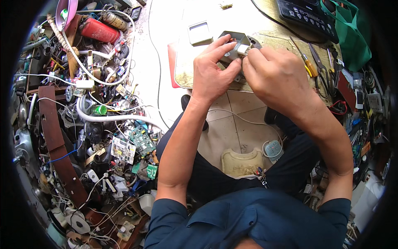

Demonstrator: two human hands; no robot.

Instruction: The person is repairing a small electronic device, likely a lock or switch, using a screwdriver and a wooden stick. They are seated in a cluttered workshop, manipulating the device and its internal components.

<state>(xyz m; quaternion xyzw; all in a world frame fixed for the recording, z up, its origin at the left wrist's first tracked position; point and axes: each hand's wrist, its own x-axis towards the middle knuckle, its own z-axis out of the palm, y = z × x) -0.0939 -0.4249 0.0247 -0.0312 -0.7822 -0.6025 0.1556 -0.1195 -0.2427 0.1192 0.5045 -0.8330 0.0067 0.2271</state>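
Note:
Near the front edge of the work table, a small grey open-topped housing with a dark inside lies between my hands. My left hand grips it from the left, its fingers over the top and the thumb along the near side. A small whitish part shows between the thumb and my other hand. My right hand is closed in a pinch right beside that part, and its fingers hide what they hold. Part of a dark round piece appears behind the right fingertips.
A square frame-like piece lies left of the housing. To the right are a yellow-handled screwdriver, scissors, a black induction cooker and a green bag. Circuit boards, cables and scrap pile up at left. A power strip sits below.

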